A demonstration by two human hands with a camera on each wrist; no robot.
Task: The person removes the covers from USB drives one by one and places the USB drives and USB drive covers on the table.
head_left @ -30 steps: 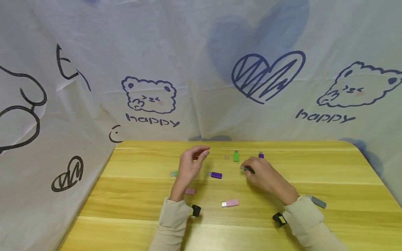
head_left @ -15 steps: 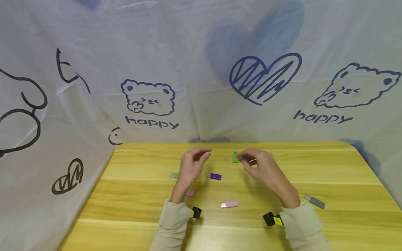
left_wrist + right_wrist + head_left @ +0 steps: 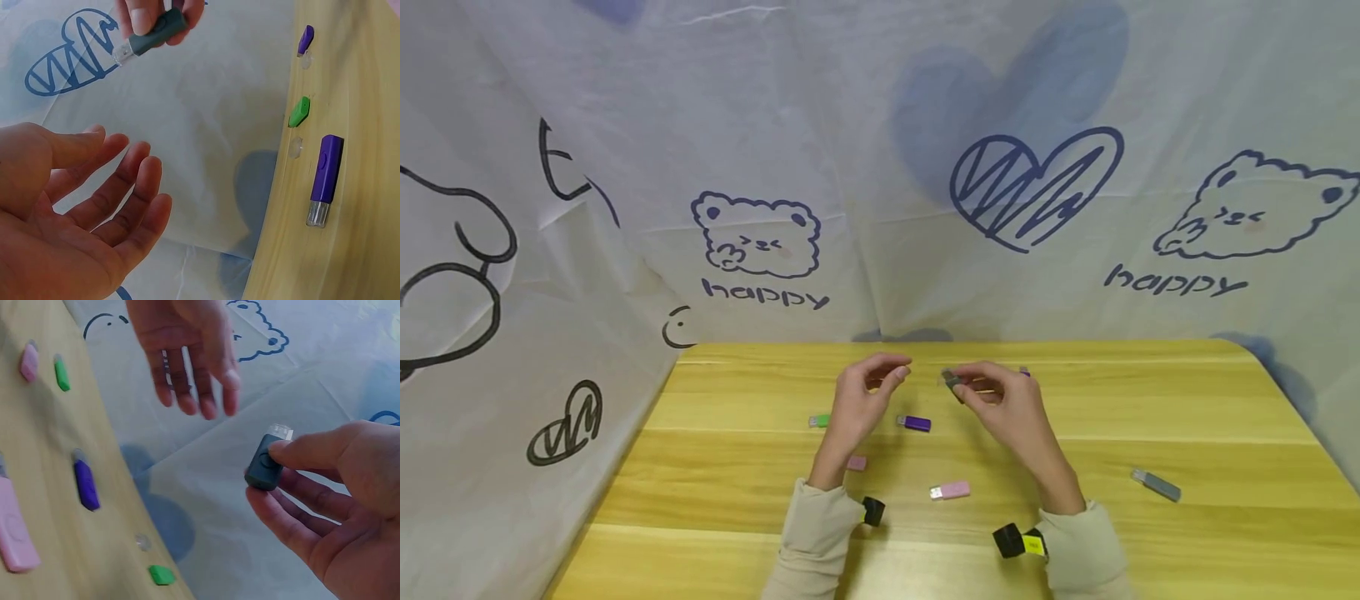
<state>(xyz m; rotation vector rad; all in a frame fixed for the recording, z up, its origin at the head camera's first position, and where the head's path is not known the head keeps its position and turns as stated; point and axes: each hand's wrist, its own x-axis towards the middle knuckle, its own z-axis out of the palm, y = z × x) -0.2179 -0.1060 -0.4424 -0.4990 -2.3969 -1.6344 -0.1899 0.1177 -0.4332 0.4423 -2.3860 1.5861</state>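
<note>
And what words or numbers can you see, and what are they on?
"happy" on the white cloth, under the left bear drawing.
"happy" on the cloth again, under the right bear drawing.
Yellow label by the right sleeve: too small to read.
Black strokes, far left: can't tell if they're letters.
Dark stick in the right hand, other sticks: no words or numbers I can read.

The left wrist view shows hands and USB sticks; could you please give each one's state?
Bare left hand: holding nothing
Dark grey plastic USB stick: raised, pinched
Bare right hand: pinching that stick
Nearer purple plastic stick: lying on wooden table
Farther purple stick: lying there
Green plastic stick: lying there
</note>
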